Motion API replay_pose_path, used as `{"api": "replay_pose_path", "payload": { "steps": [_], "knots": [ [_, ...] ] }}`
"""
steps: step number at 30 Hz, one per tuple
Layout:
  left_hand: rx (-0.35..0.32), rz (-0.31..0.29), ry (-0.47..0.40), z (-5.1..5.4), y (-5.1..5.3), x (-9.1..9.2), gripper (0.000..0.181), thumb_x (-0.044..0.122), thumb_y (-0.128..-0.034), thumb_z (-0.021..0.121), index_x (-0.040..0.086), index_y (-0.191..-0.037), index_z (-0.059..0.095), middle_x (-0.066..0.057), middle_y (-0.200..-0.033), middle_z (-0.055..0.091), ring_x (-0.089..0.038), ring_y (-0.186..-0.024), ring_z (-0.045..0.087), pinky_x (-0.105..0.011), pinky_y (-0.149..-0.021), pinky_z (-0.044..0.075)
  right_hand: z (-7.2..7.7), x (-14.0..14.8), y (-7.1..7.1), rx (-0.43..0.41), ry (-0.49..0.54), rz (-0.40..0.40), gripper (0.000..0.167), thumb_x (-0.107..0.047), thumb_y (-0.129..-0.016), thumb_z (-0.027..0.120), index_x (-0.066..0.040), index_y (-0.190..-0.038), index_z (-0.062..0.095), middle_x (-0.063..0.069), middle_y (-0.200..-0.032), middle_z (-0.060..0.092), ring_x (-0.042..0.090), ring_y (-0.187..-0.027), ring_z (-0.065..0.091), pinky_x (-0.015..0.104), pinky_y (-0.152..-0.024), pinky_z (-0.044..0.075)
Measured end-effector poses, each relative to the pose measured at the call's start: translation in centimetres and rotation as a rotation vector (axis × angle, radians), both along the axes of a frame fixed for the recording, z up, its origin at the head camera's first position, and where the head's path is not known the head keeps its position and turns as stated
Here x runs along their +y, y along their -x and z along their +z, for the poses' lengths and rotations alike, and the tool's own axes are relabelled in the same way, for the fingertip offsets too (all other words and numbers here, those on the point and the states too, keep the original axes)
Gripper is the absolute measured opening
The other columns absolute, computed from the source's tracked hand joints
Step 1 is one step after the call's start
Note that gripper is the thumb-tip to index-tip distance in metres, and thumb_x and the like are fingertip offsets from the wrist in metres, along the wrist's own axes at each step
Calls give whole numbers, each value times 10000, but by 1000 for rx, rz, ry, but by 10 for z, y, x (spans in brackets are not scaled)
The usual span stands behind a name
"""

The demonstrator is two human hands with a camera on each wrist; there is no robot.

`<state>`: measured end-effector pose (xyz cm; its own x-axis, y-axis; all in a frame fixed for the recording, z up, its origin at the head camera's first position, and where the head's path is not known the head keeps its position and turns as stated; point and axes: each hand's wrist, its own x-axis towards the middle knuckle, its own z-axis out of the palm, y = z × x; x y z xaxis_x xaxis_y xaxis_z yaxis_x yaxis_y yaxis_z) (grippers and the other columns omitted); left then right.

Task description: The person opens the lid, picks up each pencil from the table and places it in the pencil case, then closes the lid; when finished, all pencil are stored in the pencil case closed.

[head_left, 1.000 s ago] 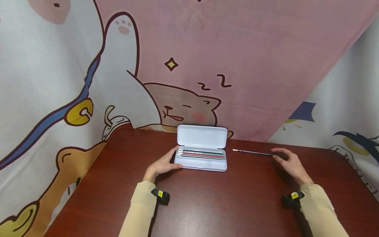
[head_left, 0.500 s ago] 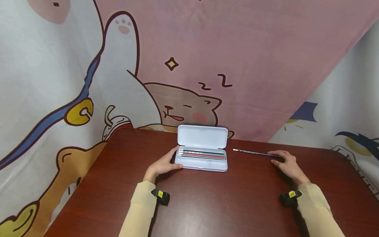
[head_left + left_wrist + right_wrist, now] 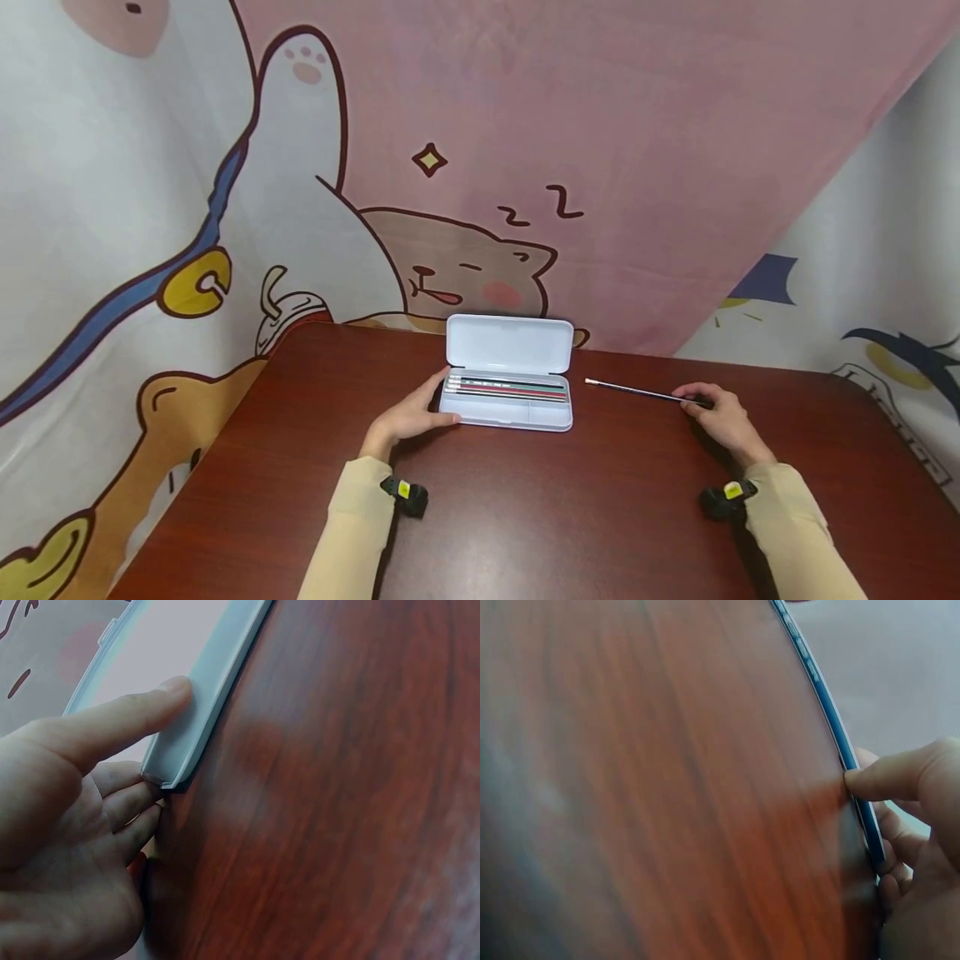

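A white pencil case (image 3: 483, 410) lies on the table with its lid (image 3: 510, 343) raised at the back. Several pencils (image 3: 506, 389), dark, green and red, lie side by side in its rear compartment. My left hand (image 3: 408, 418) holds the case's left end, thumb over the front rim and fingers round the side; the left wrist view shows the thumb (image 3: 142, 712) on it. To the right, my right hand (image 3: 722, 421) pinches a dark blue pencil (image 3: 637, 391) near its right end between thumb and fingers. Its white end points toward the case.
The dark red wooden table (image 3: 525, 517) reaches back to a cartoon-printed cloth (image 3: 637, 167) behind the case. Inside the case, a divider (image 3: 529, 412) splits the front compartment. A small black camera (image 3: 411, 497) sits on each wrist.
My right hand has shifted a little left along the pencil and now pinches it. The pencil's right end has swung slightly toward me. The left hand keeps its hold on the case.
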<state>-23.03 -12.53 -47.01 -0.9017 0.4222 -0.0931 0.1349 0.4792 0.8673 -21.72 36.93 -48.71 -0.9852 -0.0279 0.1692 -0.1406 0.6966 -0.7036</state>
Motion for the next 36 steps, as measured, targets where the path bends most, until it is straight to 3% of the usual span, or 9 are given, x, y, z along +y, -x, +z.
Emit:
{"api": "replay_pose_path", "payload": {
  "steps": [4, 9, 12, 25, 26, 30, 36],
  "knots": [
    [-3, 4, 4, 0, 0, 0, 904, 141, -837, 739, 40, -1538, 177, -183, -1555, 230, -321, -1419, 203, -516, -1124, 164, 0, -4, -2, -5, 13, -27, 169, -68, -929, 623, 23, -1067, 655, 182, -987, 598, 105, -821, 471, 453, -778, 282],
    [-6, 9, 10, 0, 0, 0, 897, 132, -840, 735, 50, -1540, 179, -173, -1556, 231, -311, -1420, 203, -511, -1125, 164, 4, -8, -6, -32, 24, -11, 171, -46, -936, 606, 39, -1079, 647, 164, -969, 595, 111, -792, 467, 264, -686, 344],
    [2, 8, 8, 0, 0, 0, 895, 127, -838, 734, 41, -1537, 182, -179, -1553, 237, -317, -1418, 205, -517, -1122, 167, 5, -9, -7, -39, 44, 7, 169, -21, -935, 597, 58, -1076, 644, 163, -940, 600, 97, -767, 473, 210, -633, 370],
    [16, 3, -2, 1, -1, 0, 890, 129, -837, 736, 20, -1530, 188, -197, -1544, 246, -331, -1410, 221, -523, -1120, 172, 9, -12, -15, -37, 74, 38, 171, -21, -943, 593, 77, -1076, 636, 168, -906, 606, 62, -758, 496, 184, -630, 392],
    [16, 4, -10, 6, -4, 1, 882, 110, -837, 731, -1, -1524, 189, -216, -1540, 245, -348, -1409, 219, -534, -1118, 169, 9, -13, -16, -35, 76, 40, 172, -21, -943, 594, 77, -1077, 637, 175, -906, 607, 62, -760, 498, 183, -633, 392],
    [20, 11, -18, 7, -5, 1, 877, 109, -833, 734, -12, -1518, 200, -226, -1535, 248, -360, -1406, 220, -548, -1113, 170, 13, -17, -19, -26, 69, 52, 167, -25, -941, 593, 67, -1073, 640, 186, -914, 624, 48, -756, 509, 180, -639, 396],
    [19, 2, -19, 1, -1, 0, 888, 145, -833, 747, 13, -1524, 206, -203, -1542, 248, -338, -1413, 211, -536, -1116, 172, 17, -25, -21, -13, 51, 66, 158, -27, -937, 599, 49, -1066, 649, 165, -955, 648, 45, -773, 507, 192, -641, 388]
  ]
}}
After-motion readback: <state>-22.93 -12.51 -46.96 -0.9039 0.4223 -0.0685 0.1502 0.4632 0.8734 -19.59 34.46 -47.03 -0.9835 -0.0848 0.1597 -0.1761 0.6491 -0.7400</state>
